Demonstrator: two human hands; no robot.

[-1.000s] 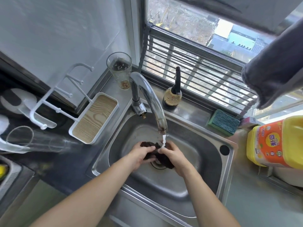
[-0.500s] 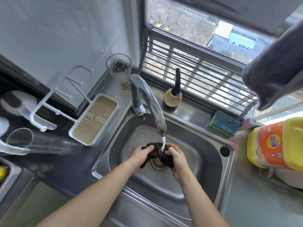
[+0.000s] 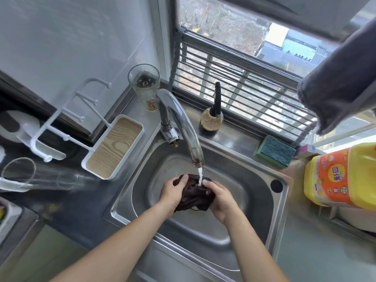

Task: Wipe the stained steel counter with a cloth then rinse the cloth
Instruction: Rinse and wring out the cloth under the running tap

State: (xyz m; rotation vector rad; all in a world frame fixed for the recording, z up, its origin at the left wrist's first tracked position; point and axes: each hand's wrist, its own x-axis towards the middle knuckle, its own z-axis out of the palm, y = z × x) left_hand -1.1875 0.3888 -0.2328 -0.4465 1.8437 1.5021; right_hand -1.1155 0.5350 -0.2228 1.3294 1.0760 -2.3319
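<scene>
Head | both hands' fingers grip cloth (image 3: 194,193) | jug (image 3: 343,178) label unreadable

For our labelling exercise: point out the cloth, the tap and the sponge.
cloth (image 3: 193,195): head view, bunched middle between the hands.
tap (image 3: 184,124): head view, curved spout.
sponge (image 3: 275,150): head view, green top face.

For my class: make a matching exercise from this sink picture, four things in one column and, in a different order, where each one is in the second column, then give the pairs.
Things
1. dark cloth
2. green sponge
3. drinking glass
4. yellow jug

Places
A. on the ledge by the window
B. in the corner behind the tap
C. held in both hands under the running water
D. on the counter right of the sink

Pairs: 1-C, 2-A, 3-B, 4-D
</scene>
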